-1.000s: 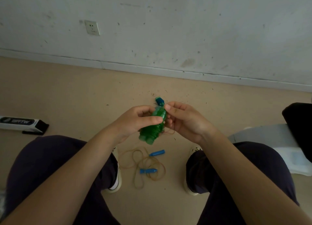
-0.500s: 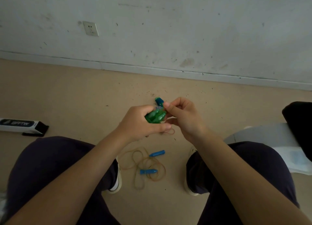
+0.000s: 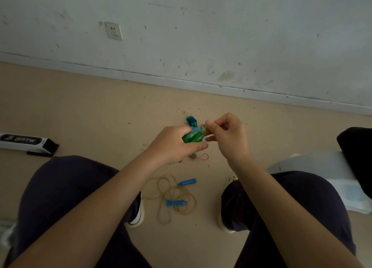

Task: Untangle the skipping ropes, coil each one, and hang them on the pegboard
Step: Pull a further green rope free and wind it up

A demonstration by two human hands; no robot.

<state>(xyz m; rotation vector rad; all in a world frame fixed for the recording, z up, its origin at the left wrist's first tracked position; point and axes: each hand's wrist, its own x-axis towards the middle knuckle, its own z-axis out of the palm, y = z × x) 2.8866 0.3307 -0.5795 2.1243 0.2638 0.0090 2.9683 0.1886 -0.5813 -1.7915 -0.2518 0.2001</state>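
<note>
Low centre of frame, on the floor (image 3: 100,110) between the shoes: tan rope (image 3: 171,195) lying loose, two blue handles (image 3: 187,181) on it. Above, mid-frame: left hand (image 3: 173,145) grips green handles (image 3: 193,135); right hand (image 3: 227,134) pinches their tip. Beyond, a wall socket (image 3: 114,31), upper left.
</note>
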